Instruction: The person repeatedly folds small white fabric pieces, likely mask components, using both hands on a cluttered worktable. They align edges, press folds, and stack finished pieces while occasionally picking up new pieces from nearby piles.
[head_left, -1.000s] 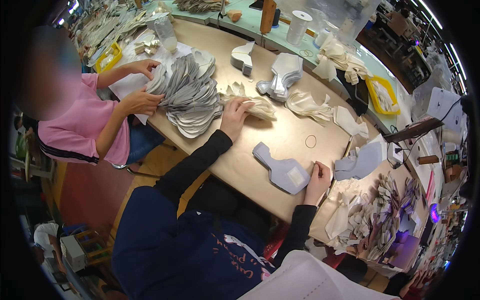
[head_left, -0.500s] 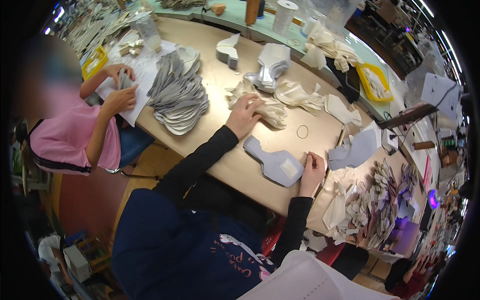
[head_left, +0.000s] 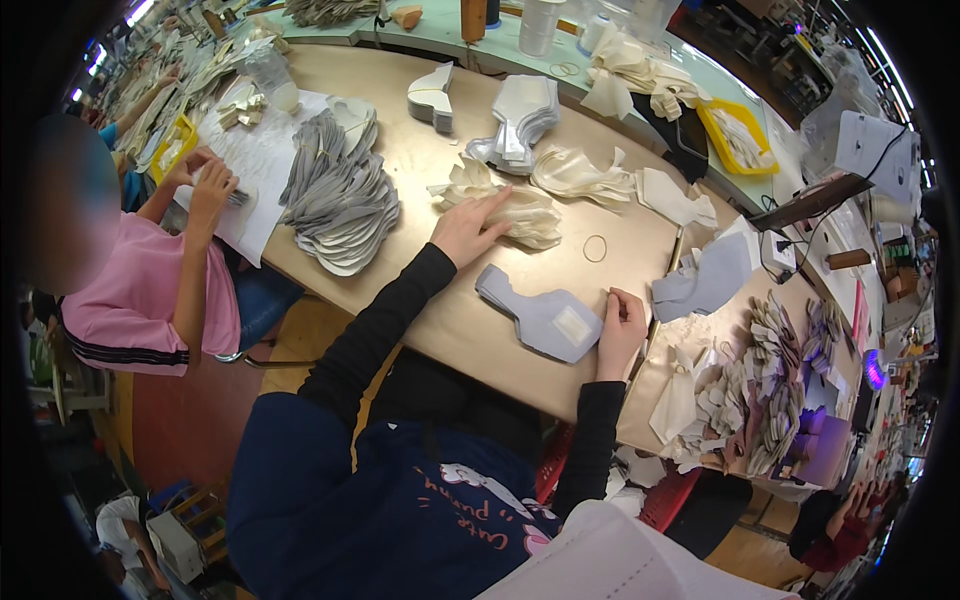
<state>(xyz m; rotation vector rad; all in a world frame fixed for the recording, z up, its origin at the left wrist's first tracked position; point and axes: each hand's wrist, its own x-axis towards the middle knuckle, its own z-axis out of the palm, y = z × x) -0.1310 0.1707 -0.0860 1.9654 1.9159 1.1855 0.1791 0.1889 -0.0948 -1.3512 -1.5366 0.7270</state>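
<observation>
One grey shaped piece (head_left: 540, 318) is lying flat on the tan table (head_left: 640, 250), a pale patch already showing on it. The right hand (head_left: 620, 328) is resting curled at its right edge, pinching nothing discernible. The left hand (head_left: 468, 226) is pressing open-palmed on the cream pile (head_left: 510, 205); many pieces appear unprocessed.

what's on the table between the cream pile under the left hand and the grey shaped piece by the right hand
Only bare tan tabletop shows in the head view between the cream pile under the left hand and the grey shaped piece beside the right hand.
</observation>
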